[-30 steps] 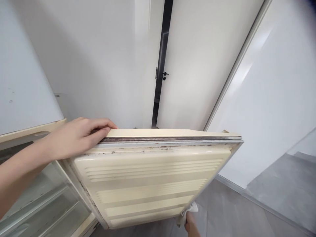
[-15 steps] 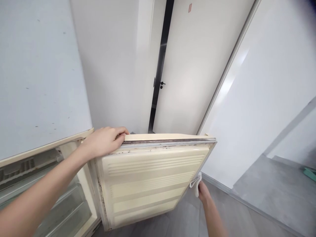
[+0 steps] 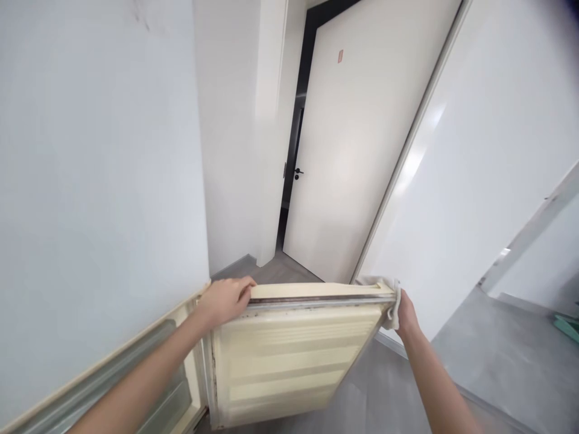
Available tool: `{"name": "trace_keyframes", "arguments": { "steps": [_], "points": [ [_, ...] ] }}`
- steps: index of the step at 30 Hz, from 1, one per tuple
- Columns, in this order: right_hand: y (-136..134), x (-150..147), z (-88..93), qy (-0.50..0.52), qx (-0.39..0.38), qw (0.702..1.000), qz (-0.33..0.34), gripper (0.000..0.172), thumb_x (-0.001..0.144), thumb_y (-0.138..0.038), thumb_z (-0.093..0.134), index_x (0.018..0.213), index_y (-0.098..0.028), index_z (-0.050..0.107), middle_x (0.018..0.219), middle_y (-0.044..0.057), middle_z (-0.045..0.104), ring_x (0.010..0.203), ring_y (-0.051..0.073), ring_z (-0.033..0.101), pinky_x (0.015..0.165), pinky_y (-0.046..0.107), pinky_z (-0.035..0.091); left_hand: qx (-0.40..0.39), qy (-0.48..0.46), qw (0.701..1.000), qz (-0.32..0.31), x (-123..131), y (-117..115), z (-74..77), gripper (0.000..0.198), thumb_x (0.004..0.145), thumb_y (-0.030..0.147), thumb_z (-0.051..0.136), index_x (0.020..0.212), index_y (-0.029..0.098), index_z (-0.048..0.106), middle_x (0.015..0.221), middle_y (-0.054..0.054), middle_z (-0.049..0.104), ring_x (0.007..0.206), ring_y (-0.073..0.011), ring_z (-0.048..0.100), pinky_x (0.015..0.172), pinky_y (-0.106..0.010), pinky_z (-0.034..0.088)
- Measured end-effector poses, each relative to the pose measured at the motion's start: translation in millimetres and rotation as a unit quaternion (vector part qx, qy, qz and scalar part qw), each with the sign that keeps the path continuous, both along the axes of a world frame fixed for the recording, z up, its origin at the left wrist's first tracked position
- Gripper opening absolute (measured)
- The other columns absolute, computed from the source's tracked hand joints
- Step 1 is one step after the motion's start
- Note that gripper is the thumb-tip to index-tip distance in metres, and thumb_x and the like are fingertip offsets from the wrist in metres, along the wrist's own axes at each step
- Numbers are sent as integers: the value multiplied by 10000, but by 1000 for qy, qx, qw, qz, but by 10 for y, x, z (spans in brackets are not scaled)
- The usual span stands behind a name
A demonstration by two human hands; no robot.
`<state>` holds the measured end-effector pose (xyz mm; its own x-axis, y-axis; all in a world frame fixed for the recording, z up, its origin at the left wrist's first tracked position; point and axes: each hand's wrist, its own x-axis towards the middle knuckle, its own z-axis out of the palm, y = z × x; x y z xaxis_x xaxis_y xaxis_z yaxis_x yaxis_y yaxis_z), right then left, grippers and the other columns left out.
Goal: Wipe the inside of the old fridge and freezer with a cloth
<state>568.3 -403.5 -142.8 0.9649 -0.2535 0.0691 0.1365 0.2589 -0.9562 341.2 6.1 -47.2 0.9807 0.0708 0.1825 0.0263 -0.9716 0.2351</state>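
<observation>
Cream refrigerator door (image 3: 294,361) stood swung open, inner panel toward the camera, its near side joined to the white fridge cabinet (image 3: 99,181) on the left. Its top edge (image 3: 316,291) ran crosswise, long axis left to right, spanning the two hands. Left hand (image 3: 226,299) lay curled over that edge, nearer the cabinet. Right hand (image 3: 407,314) pinched a white cloth (image 3: 392,303) around the door's free corner, farther from the cabinet. Beyond stood a white interior door (image 3: 348,169).
</observation>
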Motion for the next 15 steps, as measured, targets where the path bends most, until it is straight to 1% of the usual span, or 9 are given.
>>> {"name": "trace_keyframes", "arguments": {
  "steps": [1,3,7,9,11,13,15],
  "points": [
    [26,-54,80,30,-9,999,-5,299,653,-447,582,763,-174,638,716,47,645,836,239,615,782,362,507,-6,0,1000,-1,-7,1,8,395,887,363,241,1071,314,588,972,-21,762,867,-233,698,700,-351,479],
    [26,-133,134,92,-36,995,-17,325,645,-472,569,800,-197,649,766,55,662,859,258,618,785,383,505,-18,7,1000,-12,-18,6,18,406,891,364,241,1097,322,589,991,-16,768,863,-230,705,700,-359,505],
    [-108,-184,8,164,-97,981,-46,355,589,-555,576,741,-239,636,817,100,677,889,332,634,785,471,515,-43,9,998,-34,-31,39,11,394,888,333,282,1129,329,593,1084,10,755,945,-195,700,807,-344,534],
    [-173,-203,-43,185,-134,971,-65,374,576,-579,573,742,-250,639,814,124,678,905,363,635,803,526,506,-54,10,998,-43,-38,62,4,397,886,314,287,1156,335,577,1141,23,737,985,-195,694,845,-360,541],
    [-223,-240,-55,191,-168,964,-76,400,583,-606,555,781,-273,654,830,139,680,925,381,635,830,569,491,-63,9,997,-53,-48,84,-2,415,885,299,280,1205,338,539,1230,31,694,1040,-202,679,874,-394,546],
    [-276,-284,-53,193,-199,958,-72,417,597,-636,527,836,-324,666,876,140,683,951,383,632,846,588,481,-69,5,996,-63,-59,101,-8,423,882,287,282,1232,334,516,1306,33,643,1098,-200,655,897,-404,545],
    [-347,-315,-65,201,-224,952,-59,409,604,-657,510,877,-394,663,928,127,680,971,376,629,843,592,480,-72,-2,995,-70,-64,112,-18,409,878,279,293,1204,326,535,1308,31,642,1114,-190,644,910,-390,539]
  ]
}}
